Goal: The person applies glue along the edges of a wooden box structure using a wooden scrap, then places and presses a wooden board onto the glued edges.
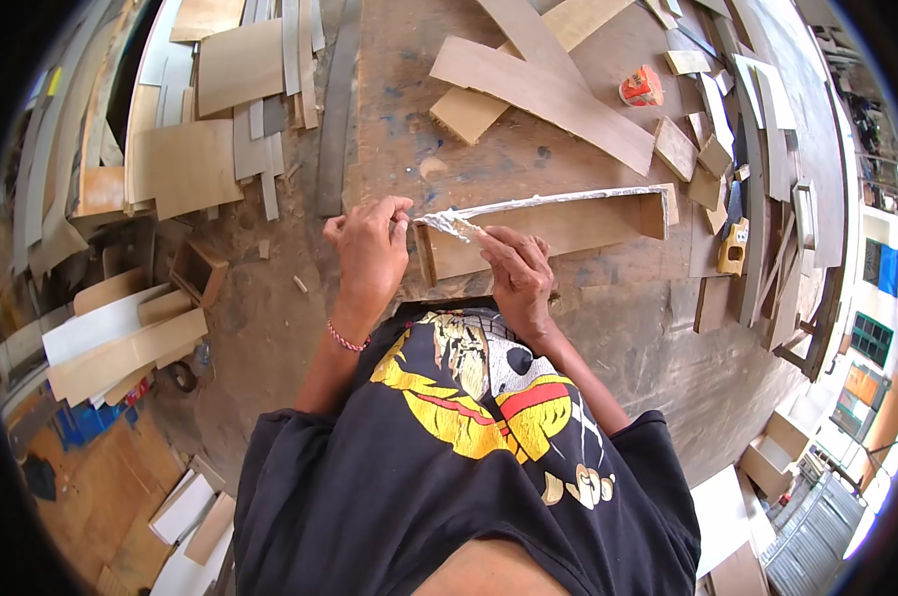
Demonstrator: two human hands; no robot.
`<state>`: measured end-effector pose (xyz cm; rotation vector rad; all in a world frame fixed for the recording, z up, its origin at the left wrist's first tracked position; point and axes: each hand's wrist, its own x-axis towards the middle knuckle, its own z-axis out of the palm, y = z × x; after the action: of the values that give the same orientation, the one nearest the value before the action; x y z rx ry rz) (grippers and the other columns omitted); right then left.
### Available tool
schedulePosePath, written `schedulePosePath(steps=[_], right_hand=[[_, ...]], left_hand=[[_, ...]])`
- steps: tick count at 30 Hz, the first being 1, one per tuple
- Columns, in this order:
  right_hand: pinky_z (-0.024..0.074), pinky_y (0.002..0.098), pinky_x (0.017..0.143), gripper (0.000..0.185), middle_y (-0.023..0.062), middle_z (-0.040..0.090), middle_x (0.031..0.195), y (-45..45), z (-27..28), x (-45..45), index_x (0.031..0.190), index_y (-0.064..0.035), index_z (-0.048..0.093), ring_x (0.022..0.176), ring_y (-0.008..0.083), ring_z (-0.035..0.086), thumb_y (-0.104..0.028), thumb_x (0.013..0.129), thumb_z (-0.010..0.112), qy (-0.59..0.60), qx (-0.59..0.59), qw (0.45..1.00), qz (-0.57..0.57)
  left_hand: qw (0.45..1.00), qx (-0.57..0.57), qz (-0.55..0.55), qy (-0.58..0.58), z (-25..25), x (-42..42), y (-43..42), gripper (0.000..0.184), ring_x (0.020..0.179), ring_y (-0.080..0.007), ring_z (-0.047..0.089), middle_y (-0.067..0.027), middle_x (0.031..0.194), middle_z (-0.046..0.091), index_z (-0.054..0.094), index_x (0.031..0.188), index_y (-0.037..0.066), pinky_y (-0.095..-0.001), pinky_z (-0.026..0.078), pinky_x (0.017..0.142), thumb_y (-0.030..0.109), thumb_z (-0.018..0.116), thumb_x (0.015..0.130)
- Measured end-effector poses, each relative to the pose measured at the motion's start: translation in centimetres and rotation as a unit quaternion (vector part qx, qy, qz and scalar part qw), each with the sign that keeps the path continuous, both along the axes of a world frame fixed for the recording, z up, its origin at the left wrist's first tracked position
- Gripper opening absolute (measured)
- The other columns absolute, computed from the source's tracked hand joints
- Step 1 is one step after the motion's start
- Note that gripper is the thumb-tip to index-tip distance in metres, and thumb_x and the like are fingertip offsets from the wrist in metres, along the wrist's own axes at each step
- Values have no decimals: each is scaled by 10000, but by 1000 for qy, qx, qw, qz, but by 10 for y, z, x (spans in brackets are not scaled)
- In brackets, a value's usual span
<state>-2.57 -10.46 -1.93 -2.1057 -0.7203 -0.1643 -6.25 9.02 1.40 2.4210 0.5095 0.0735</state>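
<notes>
A shallow open wooden box (543, 241) lies on the workbench in front of me, with thick white glue (538, 202) along its far edge. The glue is heaped at the box's left corner. My right hand (521, 273) pinches a small glue-smeared spreader (464, 229), which looks like a thin scrap of wood, at that heap. Beside the same corner, my left hand (372, 248) has its thumb and fingers pressed together. Whatever those fingers hold, if anything, is hidden.
Long boards (548, 99) lie crossed beyond the box, near a red and white cup (642, 86). Wood offcuts (675, 149) and a yellow tape measure (733, 246) are at the right. Panels (186, 159) are stacked at the left, with more scraps (126, 343) below.
</notes>
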Motion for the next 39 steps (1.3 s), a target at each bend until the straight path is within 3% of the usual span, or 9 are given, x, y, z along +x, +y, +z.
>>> schedulePosePath(steps=[13,19,23,25,28,32,35,37,39], right_hand=[[407,325,779,307,65,656,976,5,7,1,1007,-89,670,834,198,618,56,738,642,20,15,998,59],[387,327,801,306,54,646,989,-7,2,-2,1004,-103,668,853,203,608,40,735,639,22,4,999,-37],[388,330,792,310,53,645,989,1,-1,-2,1020,-104,662,856,198,608,24,738,650,35,15,999,-8],[389,333,788,313,55,644,990,7,0,-1,1026,-105,661,855,198,607,20,739,652,35,20,999,8],[409,310,774,284,65,658,971,16,9,-1,999,-91,671,815,212,617,35,745,658,35,24,997,60],[396,331,761,266,62,652,949,7,5,0,1009,-82,655,835,218,611,18,764,636,24,37,998,47],[443,306,662,220,74,662,846,7,14,0,1016,-66,652,714,206,628,2,809,618,88,51,994,-33],[463,267,539,190,80,665,768,11,19,-1,1033,-50,648,579,156,616,-25,853,595,225,85,968,-72],[465,254,515,190,82,667,765,15,19,1,1043,-44,646,556,131,605,-36,861,591,229,101,966,-71]], left_hand=[[997,64,-9,-46,4,5,-3,269,919,-174,533,11,878,604,644,950,138,-383,274,870,-44,532,787],[998,50,-15,-37,1,3,-1,276,927,-170,529,14,873,603,641,950,136,-382,268,868,-51,526,783],[998,50,-10,-38,3,2,-2,277,926,-169,532,17,865,605,638,954,137,-382,267,864,-52,527,784],[998,59,-9,-17,7,2,-1,235,926,-179,552,-8,907,631,629,981,113,-357,291,855,-18,486,849],[998,54,8,-45,1,-1,3,275,924,-168,540,17,870,617,634,954,134,-369,272,850,-56,528,785],[998,46,9,-48,2,1,2,266,919,-168,541,18,877,621,634,954,129,-365,275,843,-49,527,788],[999,47,1,-25,5,3,1,242,930,-179,554,-7,908,630,627,977,113,-361,296,846,-22,474,847],[998,57,-7,-13,5,4,0,242,929,-179,554,-7,912,630,626,979,112,-361,297,847,-23,477,845],[998,57,-7,-12,5,5,-1,242,931,-178,554,-5,913,630,625,983,112,-361,297,848,-21,477,846]])
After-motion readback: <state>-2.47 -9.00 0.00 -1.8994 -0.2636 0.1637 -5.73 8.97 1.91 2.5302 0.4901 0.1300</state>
